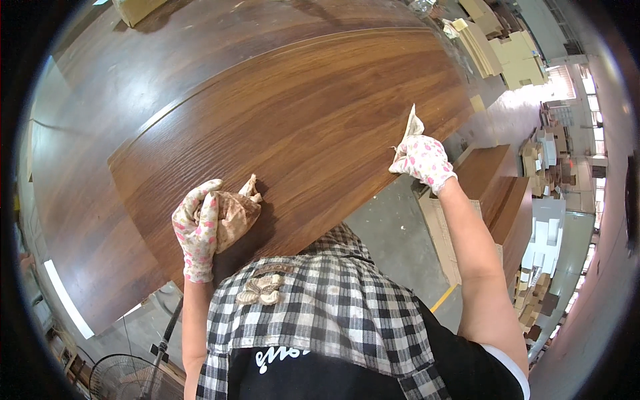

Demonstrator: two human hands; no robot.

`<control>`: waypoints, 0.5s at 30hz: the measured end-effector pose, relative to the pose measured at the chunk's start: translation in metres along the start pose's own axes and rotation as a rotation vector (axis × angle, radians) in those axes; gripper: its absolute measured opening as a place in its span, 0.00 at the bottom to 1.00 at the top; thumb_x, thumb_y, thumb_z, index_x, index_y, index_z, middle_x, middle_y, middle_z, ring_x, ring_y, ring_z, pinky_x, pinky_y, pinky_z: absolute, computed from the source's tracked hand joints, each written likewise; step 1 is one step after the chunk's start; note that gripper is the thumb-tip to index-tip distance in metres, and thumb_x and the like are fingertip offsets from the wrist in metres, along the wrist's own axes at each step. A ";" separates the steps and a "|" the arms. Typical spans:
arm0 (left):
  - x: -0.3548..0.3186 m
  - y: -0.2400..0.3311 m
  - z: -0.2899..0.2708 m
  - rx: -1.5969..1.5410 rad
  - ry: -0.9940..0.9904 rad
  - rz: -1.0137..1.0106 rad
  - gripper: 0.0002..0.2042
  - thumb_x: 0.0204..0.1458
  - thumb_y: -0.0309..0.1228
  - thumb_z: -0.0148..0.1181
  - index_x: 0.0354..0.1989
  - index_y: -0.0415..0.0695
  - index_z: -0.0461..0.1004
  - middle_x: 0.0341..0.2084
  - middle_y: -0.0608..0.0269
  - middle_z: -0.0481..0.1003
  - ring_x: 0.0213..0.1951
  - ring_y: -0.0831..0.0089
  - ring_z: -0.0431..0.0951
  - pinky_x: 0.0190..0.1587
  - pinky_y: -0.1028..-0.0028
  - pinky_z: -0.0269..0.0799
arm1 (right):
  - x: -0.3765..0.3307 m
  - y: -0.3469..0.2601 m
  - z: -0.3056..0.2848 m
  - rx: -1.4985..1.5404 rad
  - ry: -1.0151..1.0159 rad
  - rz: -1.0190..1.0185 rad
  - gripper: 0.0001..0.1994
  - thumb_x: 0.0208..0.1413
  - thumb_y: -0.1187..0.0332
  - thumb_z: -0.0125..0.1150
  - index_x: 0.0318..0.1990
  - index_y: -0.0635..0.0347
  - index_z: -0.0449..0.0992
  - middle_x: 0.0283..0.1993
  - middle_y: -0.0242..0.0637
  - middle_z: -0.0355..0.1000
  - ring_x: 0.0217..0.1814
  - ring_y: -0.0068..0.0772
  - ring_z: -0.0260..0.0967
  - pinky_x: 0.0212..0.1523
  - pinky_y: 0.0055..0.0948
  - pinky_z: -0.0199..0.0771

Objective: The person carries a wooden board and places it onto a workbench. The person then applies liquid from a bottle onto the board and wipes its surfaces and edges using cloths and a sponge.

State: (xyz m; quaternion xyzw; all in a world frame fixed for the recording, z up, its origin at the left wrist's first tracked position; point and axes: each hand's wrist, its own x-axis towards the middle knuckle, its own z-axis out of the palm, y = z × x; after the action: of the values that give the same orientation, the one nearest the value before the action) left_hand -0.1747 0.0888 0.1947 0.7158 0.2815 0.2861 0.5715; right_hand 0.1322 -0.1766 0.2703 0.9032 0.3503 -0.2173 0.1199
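A long dark-brown wood-grain board [300,127] lies flat before me. Over its near left part, my left hand [198,230], in a white glove with pink spots, is closed round a crumpled cloth [237,217] stained brown. My right hand [427,160], gloved the same way, is at the board's near edge on the right. Its fingers pinch a whitish cloth [414,125], one corner of which sticks up. The fingertips on the far side of the right hand are hidden.
Under the board spreads a larger brown wood-grain surface [80,220]. A fan [123,377] stands at lower left. To the right are stacked brown panels [481,175], and cardboard pieces [520,60] lie farther back. A carton corner [137,8] shows at upper left.
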 end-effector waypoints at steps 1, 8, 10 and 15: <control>0.000 0.002 0.001 -0.005 -0.001 -0.007 0.09 0.51 0.21 0.54 0.39 0.35 0.77 0.38 0.56 0.78 0.42 0.70 0.77 0.48 0.72 0.69 | -0.001 0.000 0.004 -0.018 0.049 -0.024 0.11 0.38 0.56 0.68 0.27 0.51 0.81 0.26 0.39 0.77 0.33 0.39 0.76 0.36 0.38 0.74; 0.000 0.002 0.002 -0.038 -0.004 -0.008 0.08 0.51 0.21 0.54 0.38 0.34 0.77 0.38 0.56 0.78 0.42 0.71 0.77 0.47 0.73 0.70 | 0.003 -0.006 -0.009 -0.063 -0.073 0.020 0.13 0.38 0.55 0.68 0.28 0.52 0.81 0.28 0.38 0.77 0.33 0.40 0.76 0.35 0.38 0.74; 0.000 0.005 0.003 -0.031 -0.004 -0.015 0.08 0.51 0.21 0.54 0.38 0.34 0.77 0.38 0.56 0.78 0.41 0.71 0.77 0.47 0.73 0.70 | -0.004 -0.016 -0.002 -0.055 -0.023 -0.029 0.12 0.37 0.56 0.69 0.26 0.53 0.80 0.28 0.39 0.76 0.34 0.41 0.75 0.37 0.38 0.73; 0.001 0.003 0.002 -0.047 -0.010 -0.015 0.08 0.52 0.21 0.54 0.39 0.35 0.77 0.38 0.57 0.78 0.41 0.72 0.77 0.47 0.74 0.70 | -0.006 -0.014 -0.014 0.026 -0.031 0.049 0.12 0.36 0.58 0.69 0.24 0.55 0.80 0.27 0.40 0.75 0.36 0.42 0.74 0.39 0.38 0.71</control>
State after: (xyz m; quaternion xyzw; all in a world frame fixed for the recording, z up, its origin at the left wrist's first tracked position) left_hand -0.1722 0.0876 0.1975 0.7013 0.2775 0.2847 0.5916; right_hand 0.1230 -0.1646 0.2842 0.9095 0.3232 -0.2328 0.1187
